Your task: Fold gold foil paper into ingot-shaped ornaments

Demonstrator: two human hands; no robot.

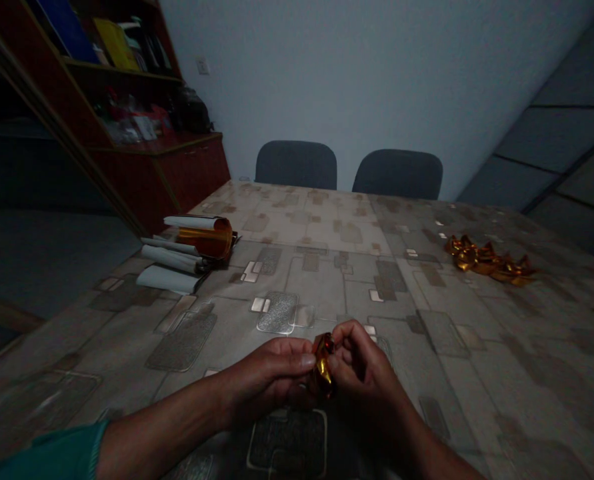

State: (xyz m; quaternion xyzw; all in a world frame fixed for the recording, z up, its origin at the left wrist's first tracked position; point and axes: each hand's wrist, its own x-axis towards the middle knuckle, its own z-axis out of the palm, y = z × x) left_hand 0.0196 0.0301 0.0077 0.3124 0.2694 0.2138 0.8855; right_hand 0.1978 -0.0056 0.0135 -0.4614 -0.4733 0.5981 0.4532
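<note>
Between both hands, just above the near part of the table, is a small folded piece of shiny gold foil paper (pixel 323 370). My left hand (pixel 277 370) pinches its left side, thumb on top. On the other side, my right hand (pixel 359 360) grips the upper right edge with bent fingers. Part of the folded foil is hidden behind the fingertips. Off to the right on the table lies a row of several folded gold foil pieces (pixel 489 260), like little ingots. A loose stack of curling gold foil sheets with pale backs (pixel 171 279) rests at the left.
A patterned cloth covers the table (pixel 321 280). Two dark chairs (pixel 297 163) stand at its far edge before a pale wall. To the back left is a reddish wooden cabinet (pixel 191 170) with bags and other items on its shelves.
</note>
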